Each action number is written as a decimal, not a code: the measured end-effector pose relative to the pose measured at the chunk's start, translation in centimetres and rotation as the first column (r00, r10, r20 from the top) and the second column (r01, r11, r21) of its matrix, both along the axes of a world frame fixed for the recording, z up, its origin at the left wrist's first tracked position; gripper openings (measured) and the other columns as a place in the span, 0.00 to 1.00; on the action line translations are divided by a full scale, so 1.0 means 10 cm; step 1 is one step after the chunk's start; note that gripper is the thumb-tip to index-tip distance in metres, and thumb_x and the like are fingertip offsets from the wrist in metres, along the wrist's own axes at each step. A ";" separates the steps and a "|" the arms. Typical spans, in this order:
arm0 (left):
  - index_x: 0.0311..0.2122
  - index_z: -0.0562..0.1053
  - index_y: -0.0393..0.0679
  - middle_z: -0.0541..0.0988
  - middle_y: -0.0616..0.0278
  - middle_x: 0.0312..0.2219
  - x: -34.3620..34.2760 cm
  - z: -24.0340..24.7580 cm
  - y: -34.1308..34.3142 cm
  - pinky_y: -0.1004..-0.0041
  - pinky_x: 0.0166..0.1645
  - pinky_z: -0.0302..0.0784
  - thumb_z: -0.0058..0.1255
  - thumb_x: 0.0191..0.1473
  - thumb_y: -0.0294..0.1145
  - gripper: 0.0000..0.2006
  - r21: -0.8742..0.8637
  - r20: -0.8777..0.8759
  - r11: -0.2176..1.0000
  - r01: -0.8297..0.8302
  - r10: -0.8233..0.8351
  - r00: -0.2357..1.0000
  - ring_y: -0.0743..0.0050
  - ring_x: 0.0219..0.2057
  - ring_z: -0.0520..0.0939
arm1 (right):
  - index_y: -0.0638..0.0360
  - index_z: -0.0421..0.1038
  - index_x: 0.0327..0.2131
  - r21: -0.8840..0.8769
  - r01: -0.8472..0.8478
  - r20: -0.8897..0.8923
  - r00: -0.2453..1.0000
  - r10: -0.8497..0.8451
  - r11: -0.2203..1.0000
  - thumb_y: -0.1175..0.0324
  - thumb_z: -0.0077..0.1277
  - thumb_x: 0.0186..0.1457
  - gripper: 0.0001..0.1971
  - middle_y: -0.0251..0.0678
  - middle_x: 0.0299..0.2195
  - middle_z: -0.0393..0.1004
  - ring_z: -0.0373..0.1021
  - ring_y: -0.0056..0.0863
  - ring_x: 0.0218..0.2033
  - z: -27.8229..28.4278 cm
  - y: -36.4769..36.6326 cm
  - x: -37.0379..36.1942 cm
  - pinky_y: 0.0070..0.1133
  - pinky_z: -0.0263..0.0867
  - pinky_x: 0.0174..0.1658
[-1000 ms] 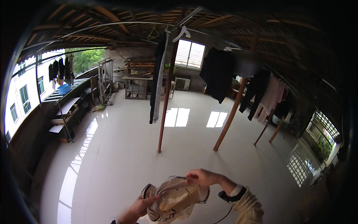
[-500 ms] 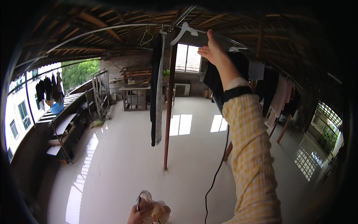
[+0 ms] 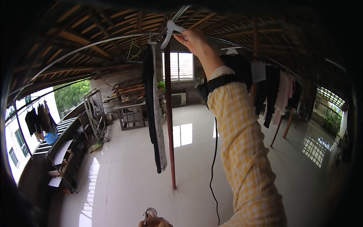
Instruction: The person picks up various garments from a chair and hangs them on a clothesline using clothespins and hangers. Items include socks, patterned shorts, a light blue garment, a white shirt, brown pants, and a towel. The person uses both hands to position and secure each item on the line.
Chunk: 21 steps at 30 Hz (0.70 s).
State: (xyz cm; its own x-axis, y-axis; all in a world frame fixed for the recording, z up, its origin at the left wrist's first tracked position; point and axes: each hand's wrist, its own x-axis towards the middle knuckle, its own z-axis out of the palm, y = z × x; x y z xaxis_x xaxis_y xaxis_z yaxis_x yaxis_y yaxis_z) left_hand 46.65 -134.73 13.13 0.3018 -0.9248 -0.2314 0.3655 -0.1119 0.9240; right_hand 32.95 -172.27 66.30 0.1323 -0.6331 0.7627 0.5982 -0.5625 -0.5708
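Note:
My right hand (image 3: 196, 42) is raised high, its fingers closed around one arm of a white clothes hanger (image 3: 169, 32). The hanger hangs just below the ceiling, beside a metal rail (image 3: 180, 13); its hook is hard to make out. At the lower edge my left hand (image 3: 160, 222), partly cut off, is closed on a pale, crumpled item with a dark-and-light patterned edge (image 3: 150, 212); its kind is unclear. Long dark and grey trousers (image 3: 155, 113) hang left of the white hanger.
A red post (image 3: 169, 132) stands near the trousers. A green wire hanger (image 3: 134, 51) hangs farther left. Dark and pink clothes (image 3: 281, 89) hang at the right. A black cable (image 3: 213, 178) runs down to the floor. Shelves (image 3: 64, 159) line the left side.
My right hand has moved left and its fingers have closed on the white hanger's arm. My left hand with its pale item has sunk lower in the view. The view has shifted.

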 end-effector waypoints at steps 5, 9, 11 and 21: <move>0.35 0.75 0.32 0.79 0.59 0.30 0.01 -0.08 -0.31 0.71 0.35 0.75 0.55 0.45 0.21 0.09 -0.040 -0.025 0.999 0.019 -0.020 0.999 0.68 0.31 0.80 | 0.71 0.61 0.45 -0.189 0.090 -0.016 0.995 -0.095 0.978 0.78 0.44 0.55 0.14 0.44 0.40 0.67 0.72 0.36 0.42 -0.73 0.20 0.01 0.27 0.69 0.51; 0.36 0.74 0.31 0.79 0.56 0.31 -0.03 -0.16 -0.67 0.69 0.36 0.77 0.55 0.45 0.19 0.10 -0.057 -0.046 0.998 0.035 -0.037 0.998 0.66 0.32 0.80 | 0.62 0.52 0.54 -0.210 -0.069 0.121 0.988 0.096 0.975 0.75 0.45 0.55 0.23 0.41 0.40 0.67 0.72 0.33 0.43 -2.11 0.65 -0.37 0.27 0.69 0.48; 0.37 0.74 0.31 0.78 0.56 0.31 -0.06 -0.10 -0.94 0.69 0.36 0.77 0.55 0.44 0.18 0.11 -0.080 -0.061 0.995 0.064 -0.069 0.996 0.66 0.32 0.80 | 0.56 0.49 0.55 -0.077 -0.035 -0.091 0.995 0.028 0.996 0.73 0.46 0.56 0.25 0.38 0.38 0.67 0.72 0.28 0.39 -2.74 0.87 -0.66 0.23 0.70 0.43; 0.39 0.73 0.33 0.78 0.57 0.32 -0.64 0.39 -2.36 0.69 0.38 0.76 0.48 0.52 0.30 0.11 -0.234 0.019 0.948 0.217 -0.219 0.976 0.67 0.33 0.79 | 0.64 0.58 0.55 0.058 0.281 -0.817 0.564 -0.116 0.958 0.64 0.48 0.58 0.24 0.28 0.19 0.62 0.57 0.15 0.19 -4.16 1.52 -2.70 0.16 0.59 0.27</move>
State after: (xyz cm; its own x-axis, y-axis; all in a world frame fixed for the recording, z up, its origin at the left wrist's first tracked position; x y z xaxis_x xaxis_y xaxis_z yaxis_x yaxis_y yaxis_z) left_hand 40.23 -158.37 17.05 0.0861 -0.9963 -0.0031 0.3625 0.0284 0.9316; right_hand 5.99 -157.11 24.67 0.4890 -0.8219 0.2921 -0.2634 -0.4583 -0.8489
